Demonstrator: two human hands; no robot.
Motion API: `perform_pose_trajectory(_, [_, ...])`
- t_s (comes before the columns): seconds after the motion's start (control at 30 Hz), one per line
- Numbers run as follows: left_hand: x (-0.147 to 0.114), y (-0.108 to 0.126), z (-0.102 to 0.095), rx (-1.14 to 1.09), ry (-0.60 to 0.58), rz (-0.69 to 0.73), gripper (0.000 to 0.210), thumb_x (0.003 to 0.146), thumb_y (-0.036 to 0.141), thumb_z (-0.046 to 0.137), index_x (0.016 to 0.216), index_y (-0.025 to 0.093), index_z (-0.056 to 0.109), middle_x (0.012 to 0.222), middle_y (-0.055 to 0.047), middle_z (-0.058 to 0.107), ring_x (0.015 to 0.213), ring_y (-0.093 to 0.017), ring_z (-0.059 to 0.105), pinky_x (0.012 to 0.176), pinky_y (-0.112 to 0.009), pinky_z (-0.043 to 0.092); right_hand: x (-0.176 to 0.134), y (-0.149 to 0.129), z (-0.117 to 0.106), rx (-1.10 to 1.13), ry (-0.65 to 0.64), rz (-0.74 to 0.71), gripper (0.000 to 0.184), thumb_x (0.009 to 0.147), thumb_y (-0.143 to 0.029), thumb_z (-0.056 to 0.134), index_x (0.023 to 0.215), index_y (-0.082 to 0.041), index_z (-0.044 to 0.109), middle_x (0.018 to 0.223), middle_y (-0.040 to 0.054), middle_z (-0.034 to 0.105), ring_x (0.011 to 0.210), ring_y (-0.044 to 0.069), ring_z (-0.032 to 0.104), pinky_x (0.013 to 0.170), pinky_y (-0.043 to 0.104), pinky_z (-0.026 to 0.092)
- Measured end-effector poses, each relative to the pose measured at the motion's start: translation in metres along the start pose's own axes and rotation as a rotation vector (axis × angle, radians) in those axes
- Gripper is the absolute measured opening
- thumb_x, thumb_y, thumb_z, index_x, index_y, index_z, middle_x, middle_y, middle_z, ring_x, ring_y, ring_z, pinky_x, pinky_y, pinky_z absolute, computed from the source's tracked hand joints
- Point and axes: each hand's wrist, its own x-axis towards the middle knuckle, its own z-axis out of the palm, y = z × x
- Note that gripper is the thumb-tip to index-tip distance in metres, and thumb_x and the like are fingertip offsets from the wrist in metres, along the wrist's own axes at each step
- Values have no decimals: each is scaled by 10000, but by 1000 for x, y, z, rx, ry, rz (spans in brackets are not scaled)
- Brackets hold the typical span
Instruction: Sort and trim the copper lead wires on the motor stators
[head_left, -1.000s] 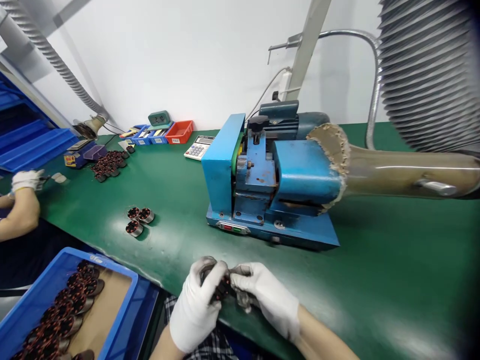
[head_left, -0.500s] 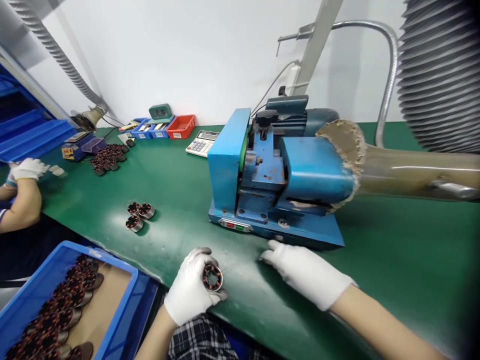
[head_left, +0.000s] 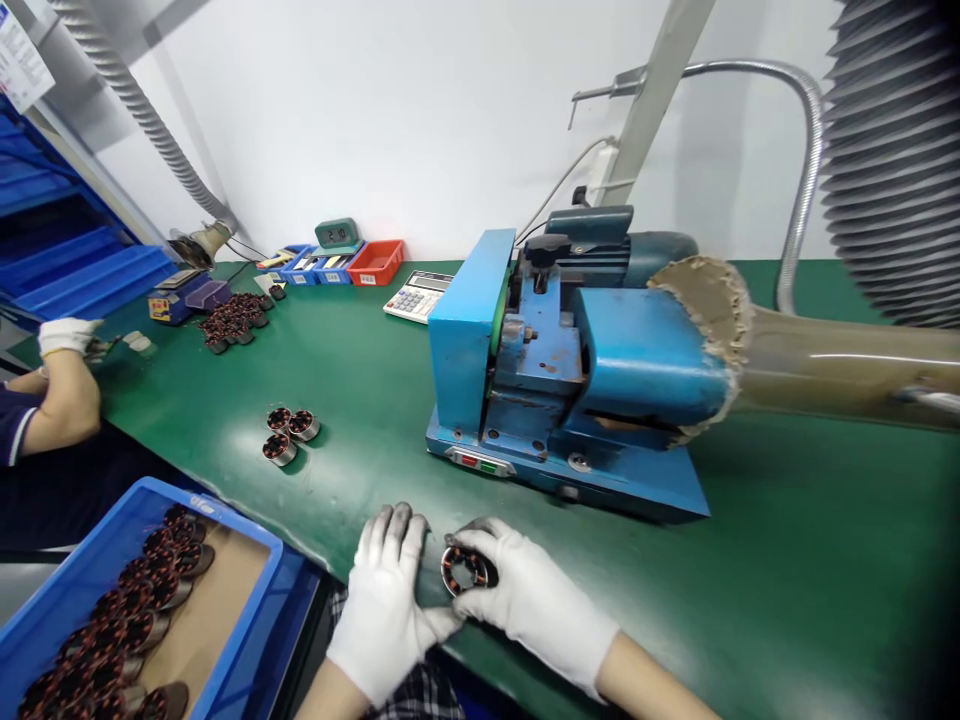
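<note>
Near the front edge of the green table, my right hand point(head_left: 525, 595) in a white glove grips a motor stator point(head_left: 465, 571), a metal ring with copper windings inside. Its thumb and fingers close round the ring's right side. My left hand point(head_left: 390, 600), also gloved and with darkened fingertips, lies just left of the stator with fingers stretched out and thumb apart, holding nothing. Behind both hands stands a blue belt grinding machine point(head_left: 555, 400) with a red and a green button. Three more stators point(head_left: 291, 436) sit grouped on the table to the left.
A blue bin point(head_left: 274, 550) of stators stands at lower left. Farther back are a stator pile point(head_left: 234, 320), a calculator point(head_left: 418, 296), a red tray point(head_left: 377, 263) and a clock point(head_left: 337, 234). A co-worker's gloved hand point(head_left: 69, 337) is at far left. A duct point(head_left: 847, 365) extends right.
My right hand has moved left from the machine's front edge and taken hold of the stator. My left hand has let go of it and opened. The view has shifted slightly.
</note>
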Motion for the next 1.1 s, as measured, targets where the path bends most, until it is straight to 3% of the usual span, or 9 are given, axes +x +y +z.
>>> perform_pose_trajectory(0.2, [22, 2, -3, -298, -88, 54, 776, 683, 340, 664, 1325, 194, 252, 1265, -132, 480, 1164, -286, 446, 951, -436, 407, -1, 1, 0, 191, 36, 146, 488, 551, -135, 653, 1026, -167, 541, 923, 45, 617, 853, 204, 577, 775, 302, 432])
perform_pose_trajectory(0.27, [21, 7, 1, -326, -55, 6, 743, 665, 309, 682, 1293, 191, 303, 1221, -126, 521, 1136, -290, 470, 950, -448, 404, -3, 1, 1, 245, 27, 188, 510, 571, -138, 635, 1065, -176, 514, 887, 35, 633, 810, 195, 587, 738, 300, 436])
perform_pose_trajectory(0.4, [16, 11, 5, -336, -1, -42, 735, 548, 189, 724, 1203, 187, 390, 1146, -111, 557, 1134, -319, 451, 962, -504, 365, -1, 3, -17, 485, -24, 226, 347, 637, -174, 573, 981, -169, 531, 648, -26, 579, 513, 120, 512, 463, 226, 372])
perform_pose_trajectory(0.53, [19, 16, 0, -366, 9, -68, 589, 518, 146, 717, 1049, 196, 468, 1018, -70, 586, 1038, -294, 504, 956, -503, 355, -2, 2, -53, 707, 266, 190, 328, 683, -384, 589, 916, -157, 543, 574, -31, 538, 437, 101, 449, 413, 226, 340])
perform_pose_trajectory(0.6, [22, 18, -4, -385, 26, -65, 524, 516, 159, 715, 986, 194, 487, 959, -56, 585, 959, -273, 534, 942, -492, 365, -5, 1, -59, 666, 330, 139, 349, 653, -391, 624, 904, -159, 554, 657, 0, 588, 515, 127, 513, 488, 251, 407])
perform_pose_trajectory(0.73, [25, 18, -6, -452, -5, 1, 600, 564, 173, 708, 1107, 204, 455, 1087, -75, 559, 1031, -271, 511, 927, -449, 393, -8, 0, -35, 313, 68, 56, 202, 617, -228, 648, 809, -173, 623, 780, 30, 644, 705, 186, 578, 653, 292, 438])
perform_pose_trajectory(0.83, [24, 16, -4, -500, -52, -48, 526, 604, 152, 697, 1080, 227, 486, 1095, -53, 569, 1046, -250, 515, 907, -403, 421, 0, -1, -15, 269, 165, 8, 126, 727, -248, 536, 652, -180, 612, 675, 19, 623, 665, 174, 556, 646, 295, 415])
perform_pose_trajectory(0.93, [23, 16, -2, -515, -58, -106, 497, 583, 155, 714, 1036, 216, 519, 1077, -56, 576, 1060, -257, 506, 909, -400, 417, 10, 1, -13, 531, 242, 96, 141, 701, -307, 579, 688, -168, 601, 649, 10, 606, 592, 149, 526, 575, 275, 404])
perform_pose_trajectory(1.1, [26, 20, -3, -538, -56, -141, 458, 574, 165, 720, 990, 222, 540, 1010, -36, 604, 1038, -250, 511, 912, -402, 403, 8, 10, -25, 1011, 240, 220, 417, 620, -434, 677, 892, -139, 566, 622, -2, 579, 549, 129, 514, 558, 267, 411])
